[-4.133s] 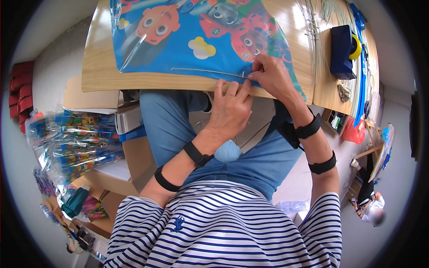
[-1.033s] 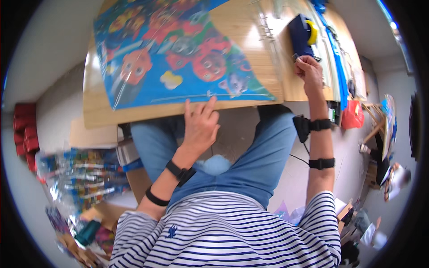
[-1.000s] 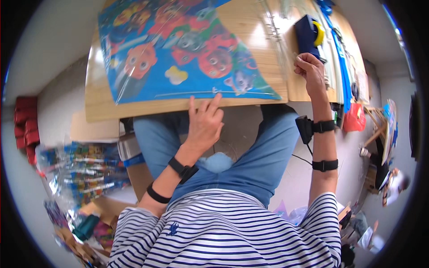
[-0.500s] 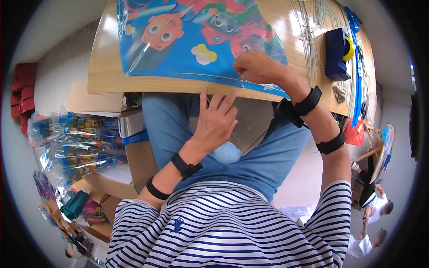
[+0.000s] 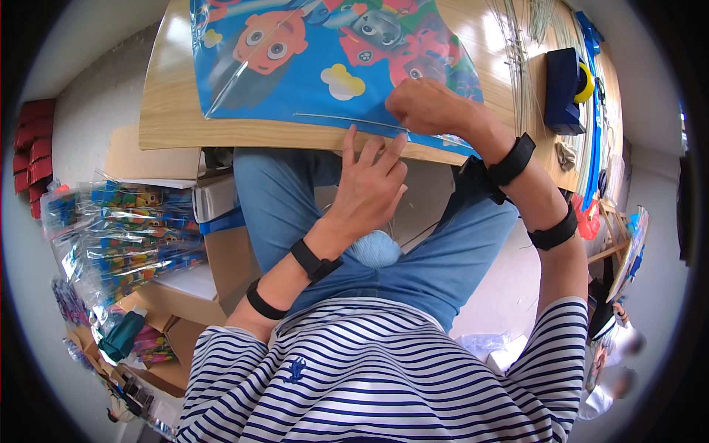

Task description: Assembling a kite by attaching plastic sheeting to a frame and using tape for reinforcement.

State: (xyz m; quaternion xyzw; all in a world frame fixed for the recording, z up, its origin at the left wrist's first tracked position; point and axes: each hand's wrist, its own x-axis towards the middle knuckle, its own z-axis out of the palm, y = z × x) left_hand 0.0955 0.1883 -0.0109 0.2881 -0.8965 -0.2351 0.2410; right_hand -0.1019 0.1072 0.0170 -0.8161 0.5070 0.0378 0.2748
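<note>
A shiny blue plastic sheet point(image 5: 277, 96) printed with cartoon figures lies on the wooden table point(image 5: 171, 118). Along its near edge runs a thin pale stick point(image 5: 332, 118). My right hand point(image 5: 428, 107) is closed over the sheet's lower right part, close to the stick's right end; whatever its curled fingers hold is hidden. At the table's front edge, my left hand point(image 5: 369, 181) is open with fingers spread, its fingertips reaching the stick and the sheet's near edge. Between my thighs sits a ball of light blue yarn point(image 5: 375, 249).
On the right stand a dark blue tape dispenser point(image 5: 563, 92) with a yellow roll and many thin pale sticks point(image 5: 515, 55). Left of my legs, shiny printed packages point(image 5: 140, 236) lie beside cardboard boxes point(image 5: 235, 258). Red bundles point(image 5: 33, 151) are stacked at far left. People are at far right.
My left hand has moved up and slightly right, bringing its fingertips to the sheet's near edge. The right hand stays closed in about the same place on the sheet.
</note>
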